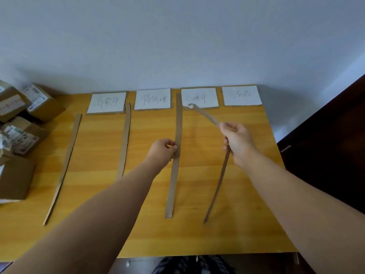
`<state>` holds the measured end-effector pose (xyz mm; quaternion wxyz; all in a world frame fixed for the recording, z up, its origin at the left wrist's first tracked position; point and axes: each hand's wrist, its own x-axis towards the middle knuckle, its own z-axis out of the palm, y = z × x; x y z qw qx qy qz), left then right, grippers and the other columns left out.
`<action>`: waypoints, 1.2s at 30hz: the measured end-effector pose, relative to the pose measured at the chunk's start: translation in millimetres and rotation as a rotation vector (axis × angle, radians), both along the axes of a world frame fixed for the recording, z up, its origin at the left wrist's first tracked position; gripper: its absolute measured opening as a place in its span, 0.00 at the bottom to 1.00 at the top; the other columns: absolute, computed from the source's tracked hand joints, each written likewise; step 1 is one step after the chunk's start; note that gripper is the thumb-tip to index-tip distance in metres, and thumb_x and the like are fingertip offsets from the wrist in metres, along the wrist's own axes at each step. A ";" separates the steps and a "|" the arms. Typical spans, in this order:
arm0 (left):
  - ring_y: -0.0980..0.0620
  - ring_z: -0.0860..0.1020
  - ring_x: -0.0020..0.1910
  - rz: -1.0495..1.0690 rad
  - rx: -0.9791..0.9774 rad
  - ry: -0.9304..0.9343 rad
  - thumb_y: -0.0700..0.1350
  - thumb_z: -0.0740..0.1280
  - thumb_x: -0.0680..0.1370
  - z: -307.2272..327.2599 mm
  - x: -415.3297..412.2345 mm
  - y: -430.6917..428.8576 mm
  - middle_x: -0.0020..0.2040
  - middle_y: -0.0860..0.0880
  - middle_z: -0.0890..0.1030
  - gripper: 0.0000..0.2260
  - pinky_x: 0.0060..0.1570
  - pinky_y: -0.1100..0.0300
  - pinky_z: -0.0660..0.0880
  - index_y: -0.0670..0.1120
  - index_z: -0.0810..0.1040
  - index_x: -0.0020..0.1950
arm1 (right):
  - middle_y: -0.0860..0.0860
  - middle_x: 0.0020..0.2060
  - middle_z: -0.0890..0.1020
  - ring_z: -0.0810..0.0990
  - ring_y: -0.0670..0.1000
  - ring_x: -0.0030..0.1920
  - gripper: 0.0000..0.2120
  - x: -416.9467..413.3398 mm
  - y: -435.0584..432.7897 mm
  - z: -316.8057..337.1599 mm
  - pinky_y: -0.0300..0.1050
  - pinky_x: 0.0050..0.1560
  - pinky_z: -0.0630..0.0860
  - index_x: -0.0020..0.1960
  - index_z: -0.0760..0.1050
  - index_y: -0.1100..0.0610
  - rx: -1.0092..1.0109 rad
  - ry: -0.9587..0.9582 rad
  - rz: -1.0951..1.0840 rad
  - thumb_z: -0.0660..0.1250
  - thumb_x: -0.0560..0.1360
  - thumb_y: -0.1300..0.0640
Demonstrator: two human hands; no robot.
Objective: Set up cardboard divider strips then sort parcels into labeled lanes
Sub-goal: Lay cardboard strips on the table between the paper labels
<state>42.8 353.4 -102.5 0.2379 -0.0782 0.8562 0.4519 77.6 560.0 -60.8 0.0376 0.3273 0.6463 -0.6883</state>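
Strip 3 [178,119] lies flat on the table [197,234], running from between label 2 [152,98] and label 3 [205,94] toward the near edge. It is pinched at mid-length between the thumb and fingers of the left hand [163,150]. Strip 4 [218,184] is clamped in the curled fingers of the right hand [238,142] and is held bowed above the table. Its blurred far end hangs over label 3 and its near end points down at the table; whether that end touches cannot be told. Strip 1 [66,161] and strip 2 [125,139] lie flat further left.

Strip 4 looks thin and limp, so it could be kinked where it is gripped. Label 3 or label 4 [242,95] could be dragged askew if the far end is swept across them. If strip 4 is laid at its present slant, the lane under label 3 would be pinched at one end. Strip 3 could be nudged crooked as the left pinch is let go.

4 lanes are marked out, 1 under each label. The lane under label 3 has no right-hand border until strip 4 is down. All parcels [23,135] in view are piled at the left edge, beyond strip 1. They are shut, so nothing can be said of their contents.
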 end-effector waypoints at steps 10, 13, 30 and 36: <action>0.45 0.77 0.41 -0.186 -0.271 -0.039 0.43 0.62 0.80 -33.9 -10.7 -13.6 0.39 0.46 0.78 0.08 0.43 0.53 0.75 0.42 0.74 0.56 | 0.53 0.46 0.80 0.78 0.47 0.32 0.18 -8.7 -9.0 -12.6 0.38 0.29 0.73 0.68 0.70 0.57 -0.101 0.093 -0.036 0.65 0.78 0.62; 0.44 0.76 0.43 -0.280 -0.401 -0.008 0.44 0.61 0.80 -38.4 -18.9 -12.6 0.45 0.46 0.78 0.08 0.40 0.54 0.73 0.43 0.74 0.56 | 0.52 0.43 0.81 0.77 0.46 0.30 0.18 -12.1 -10.1 -18.0 0.37 0.28 0.73 0.67 0.71 0.57 -0.053 0.084 -0.034 0.65 0.79 0.61; 0.42 0.75 0.57 -0.452 -0.550 0.110 0.51 0.63 0.80 -48.7 -40.4 -14.3 0.60 0.43 0.75 0.17 0.49 0.51 0.74 0.42 0.68 0.64 | 0.53 0.35 0.78 0.76 0.47 0.25 0.07 -32.9 -30.9 -47.2 0.38 0.24 0.73 0.56 0.72 0.59 0.071 -0.005 -0.095 0.61 0.81 0.57; 0.44 0.42 0.78 -1.019 -0.873 0.354 0.68 0.56 0.75 -47.4 -38.2 -36.4 0.80 0.49 0.42 0.42 0.75 0.43 0.43 0.50 0.41 0.79 | 0.54 0.34 0.77 0.75 0.49 0.27 0.03 -22.3 -25.8 -50.7 0.41 0.26 0.73 0.49 0.72 0.57 -0.033 -0.017 -0.164 0.61 0.81 0.58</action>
